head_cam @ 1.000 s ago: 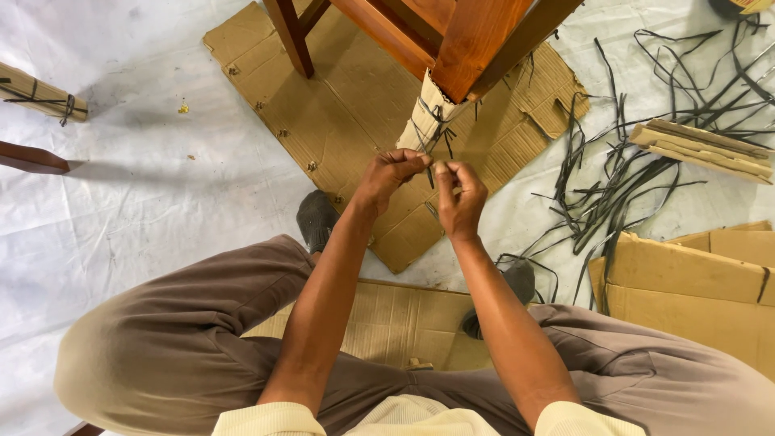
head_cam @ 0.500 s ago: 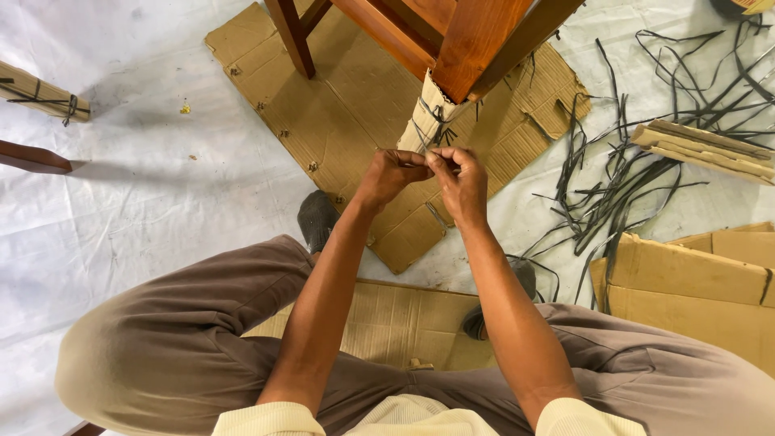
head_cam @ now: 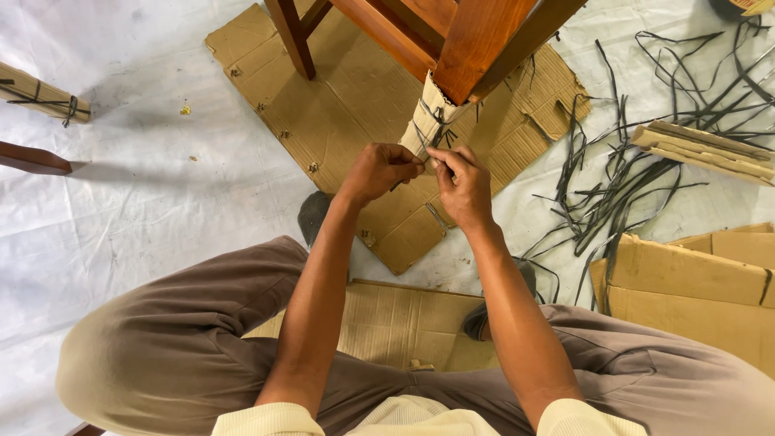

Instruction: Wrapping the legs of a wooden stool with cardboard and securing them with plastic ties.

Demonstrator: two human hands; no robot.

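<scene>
Both hands have moved up against the cardboard-wrapped chair leg (head_cam: 429,119) since a second ago. The left hand (head_cam: 378,171) and right hand (head_cam: 462,187) each pinch a dark strap (head_cam: 433,139) (thin, tied round the wrap), just below that leg.

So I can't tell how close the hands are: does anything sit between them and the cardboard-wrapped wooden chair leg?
Nothing visible: left hand and right hand meet at the thin dark strap on the cardboard-wrapped wooden chair leg.
</scene>
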